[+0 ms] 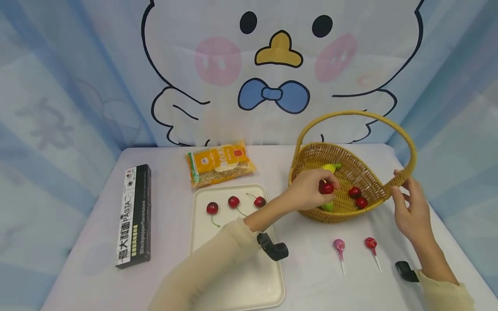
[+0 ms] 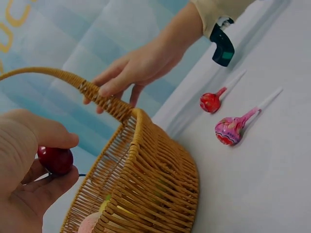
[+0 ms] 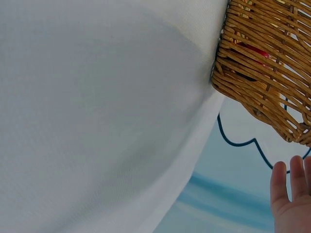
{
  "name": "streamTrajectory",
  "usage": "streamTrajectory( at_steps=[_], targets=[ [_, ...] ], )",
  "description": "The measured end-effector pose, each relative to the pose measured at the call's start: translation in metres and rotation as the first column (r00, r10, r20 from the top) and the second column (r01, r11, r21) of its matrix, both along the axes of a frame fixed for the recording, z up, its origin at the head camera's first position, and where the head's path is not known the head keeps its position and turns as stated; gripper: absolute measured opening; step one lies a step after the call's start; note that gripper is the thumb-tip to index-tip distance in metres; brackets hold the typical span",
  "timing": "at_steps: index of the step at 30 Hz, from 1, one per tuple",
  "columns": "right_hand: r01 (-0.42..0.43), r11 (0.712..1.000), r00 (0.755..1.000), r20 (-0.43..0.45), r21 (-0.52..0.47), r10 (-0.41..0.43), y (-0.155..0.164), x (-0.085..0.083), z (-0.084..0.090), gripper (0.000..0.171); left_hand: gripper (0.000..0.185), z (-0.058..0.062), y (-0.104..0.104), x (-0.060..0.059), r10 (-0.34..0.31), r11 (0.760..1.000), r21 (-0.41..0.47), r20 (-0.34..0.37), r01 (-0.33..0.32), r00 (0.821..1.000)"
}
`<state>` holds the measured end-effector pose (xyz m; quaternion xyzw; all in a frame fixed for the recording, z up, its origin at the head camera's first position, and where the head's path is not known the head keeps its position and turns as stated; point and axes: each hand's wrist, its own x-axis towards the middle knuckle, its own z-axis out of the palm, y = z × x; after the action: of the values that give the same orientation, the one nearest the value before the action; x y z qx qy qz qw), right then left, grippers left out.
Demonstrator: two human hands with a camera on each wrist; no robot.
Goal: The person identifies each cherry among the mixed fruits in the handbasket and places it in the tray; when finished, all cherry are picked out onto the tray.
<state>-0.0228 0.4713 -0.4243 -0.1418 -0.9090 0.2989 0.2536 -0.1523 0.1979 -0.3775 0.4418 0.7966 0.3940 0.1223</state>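
My left hand (image 1: 320, 192) reaches over the near rim of a wicker basket (image 1: 307, 157) and pinches a red cherry (image 1: 327, 188) between thumb and fingers. The left wrist view shows the same cherry (image 2: 56, 160) in that hand (image 2: 29, 174). Two more cherries (image 1: 358, 197) and a yellow-green fruit (image 1: 331, 167) lie inside the basket. My right hand (image 1: 397, 183) holds the basket handle (image 1: 406, 172) at its right base, also seen as the right hand (image 2: 138, 65) on the handle (image 2: 104, 99). In the right wrist view only fingertips (image 3: 291, 189) and the basket wall (image 3: 262, 73) show.
A cream tray (image 1: 241, 268) near the front carries three stemmed cherries (image 1: 233, 201). Two lollipops (image 1: 339, 245) (image 1: 371, 242) lie in front of the basket. A black pasta box (image 1: 134, 214) lies at the left, an orange noodle packet (image 1: 219, 164) behind the tray.
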Motion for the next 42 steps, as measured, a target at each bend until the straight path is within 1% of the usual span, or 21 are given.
streamTrajectory(
  at_steps=[5,12,20,21,24,28,32,37,42],
  targets=[
    [-0.004,1.000,1.000,-0.018,0.002,0.004,-0.002,-0.001,-0.001,0.051,0.022,0.000,-0.010,0.002,-0.014,1.000,0.025,-0.016,0.014,1.000],
    [0.002,1.000,1.000,-0.004,-0.002,-0.002,-0.001,0.000,-0.001,0.052,0.022,-0.004,-0.029,0.006,-0.016,0.995,0.099,0.022,0.014,1.000],
    [-0.002,1.000,1.000,-0.007,0.007,0.002,0.000,0.000,-0.002,0.052,0.021,-0.007,-0.048,0.009,0.004,0.990,0.139,-0.032,0.000,0.999],
    [-0.001,1.000,1.000,-0.004,0.008,0.001,0.000,0.000,-0.002,0.052,0.021,-0.007,-0.051,0.010,0.012,0.990,0.143,-0.036,-0.007,0.999],
    [0.006,1.000,1.000,0.009,0.009,-0.007,0.000,0.001,-0.001,0.052,0.020,-0.009,-0.061,0.012,0.031,0.984,0.178,-0.014,-0.028,0.999],
    [0.017,1.000,0.999,0.028,0.004,-0.017,-0.001,0.001,0.001,0.052,0.019,-0.010,-0.077,0.014,0.064,0.974,0.214,0.041,-0.071,0.997],
    [0.021,1.000,0.999,0.036,0.009,-0.021,0.000,0.000,0.002,0.052,0.019,-0.009,-0.092,0.015,0.094,0.970,0.223,0.047,-0.102,0.994],
    [0.029,1.000,0.998,0.049,0.001,-0.029,0.000,0.000,0.002,0.052,0.020,-0.009,-0.111,0.017,0.144,0.963,0.227,0.032,-0.148,0.989],
    [0.025,1.000,0.997,0.067,-0.005,-0.025,0.002,0.001,0.002,0.053,0.021,-0.010,-0.128,0.020,0.189,0.945,0.266,0.034,-0.191,0.981]
  ],
)
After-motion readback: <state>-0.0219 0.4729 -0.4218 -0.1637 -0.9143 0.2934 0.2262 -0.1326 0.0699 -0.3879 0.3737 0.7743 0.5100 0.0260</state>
